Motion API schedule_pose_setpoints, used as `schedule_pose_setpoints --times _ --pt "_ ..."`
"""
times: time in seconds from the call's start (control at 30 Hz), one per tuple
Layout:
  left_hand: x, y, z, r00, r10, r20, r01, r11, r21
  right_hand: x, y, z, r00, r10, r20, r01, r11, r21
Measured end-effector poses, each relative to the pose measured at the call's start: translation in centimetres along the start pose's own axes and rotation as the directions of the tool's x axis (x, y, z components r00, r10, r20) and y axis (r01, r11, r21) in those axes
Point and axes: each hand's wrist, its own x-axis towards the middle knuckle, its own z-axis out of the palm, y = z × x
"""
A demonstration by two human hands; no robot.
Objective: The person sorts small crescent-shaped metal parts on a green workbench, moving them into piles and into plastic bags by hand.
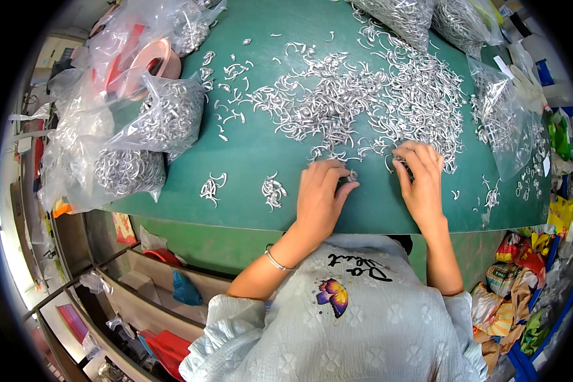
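Observation:
A large loose heap of small curved silver metal pieces [337,95] spreads over the green tabletop [242,172]. At the heap's near edge, my left hand [321,194] rests with curled fingers, a few small metal pieces [353,176] showing between thumb and fingertips. My right hand [421,181] is just to its right, fingers bent and thumb close to the index finger. A thin curved piece [388,163] shows at those fingertips, partly hidden. Left of my left hand lie two small separate piles, a nearer pile [273,191] and a farther pile [212,188].
Clear plastic bags of metal pieces [169,118] crowd the left side, beside a pink bowl [159,63]. More filled bags [401,22] stand at the far right, and another bag [500,114] lies along the right edge. A small pile [492,194] sits near the right front.

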Motion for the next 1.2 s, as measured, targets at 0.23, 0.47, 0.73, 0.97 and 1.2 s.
schedule_pose_setpoints --times 0.23,0.47,0.73,0.97,1.2 --pt "1.2 0.6 -0.1 0.84 -0.516 0.165 0.479 0.567 -0.67 6.8 -2.0 3.6 0.983 -0.181 -0.034 0.184 0.971 0.155" --pt "1.7 0.2 -1.1 0.983 -0.178 -0.045 0.171 0.977 -0.128 8.2 -0.2 5.0 0.943 -0.325 0.076 0.326 0.945 -0.002" --pt "2.6 -0.8 -0.2 0.96 -0.282 0.009 0.266 0.896 -0.356 5.4 0.2 0.5 0.996 -0.048 0.08 0.026 0.965 0.26" --pt "4.1 0.2 -0.8 0.997 0.072 -0.032 -0.073 0.997 -0.027 5.1 -2.1 1.7 0.928 0.071 0.366 -0.299 0.727 0.618" --pt "5.3 0.1 -0.8 0.995 0.067 -0.072 -0.07 0.997 -0.041 3.1 0.7 1.8 0.846 0.328 0.421 -0.518 0.311 0.797"
